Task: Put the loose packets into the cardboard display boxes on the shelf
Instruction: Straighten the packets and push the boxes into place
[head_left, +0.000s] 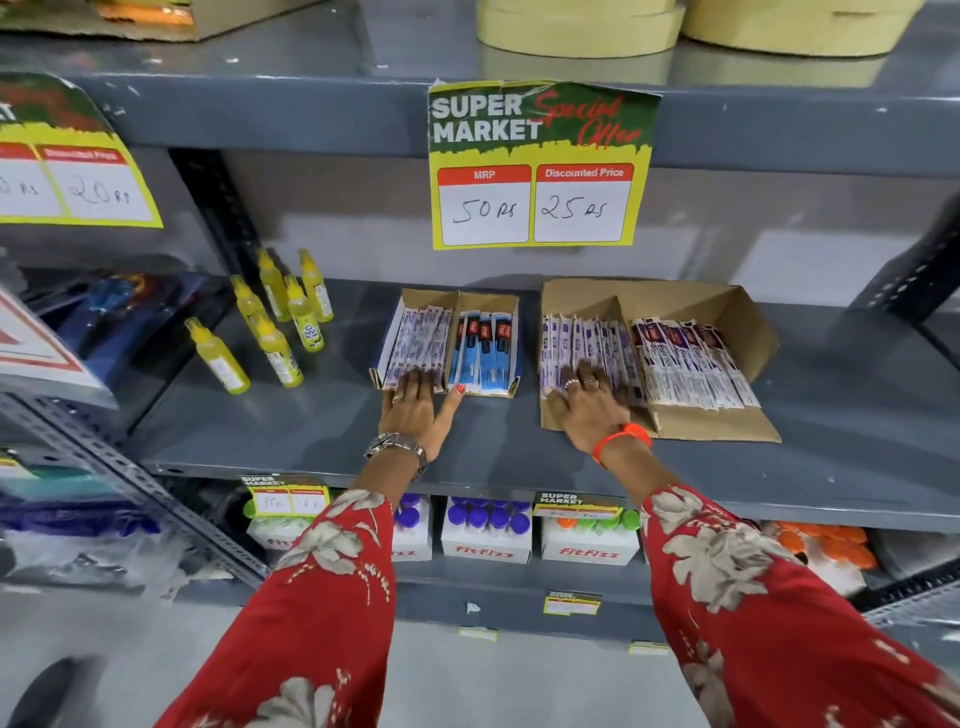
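Grey metal shelving (311, 447) in a shop, perforated angle uprights, several tiers. Price sign (540, 166) taped to the upper shelf edge: "SUPER MARKET Special Offer", MRP 50 rs, discounted 25 rs (handwritten). Middle tier holds two open cardboard trays, each split by a divider.

Small box (498, 304): purple-white packets (421, 338) in the left compartment, blue packets (485, 348) in the right. Large box (670, 306): more purple-white packets (582, 338) left, dark-topped white packets (691, 364) right, front flap folded flat on the shelf.

Left hand (415, 410): fingers spread wide, palm down, fingertips on the near ends of the purple-white packets in the small box, thumb at the box's front edge. Not gripping anything. Watch on the wrist.

Right hand (592, 405): flat, fingers slightly apart, pressing on the packets in the large box's left compartment. Orange band on the wrist, rings on the fingers.

Yellow bottles (280, 322) stand left of the boxes. Tier below: white cartons (485, 551) of purple-, green- and orange-capped tubes. Red floral sleeves.
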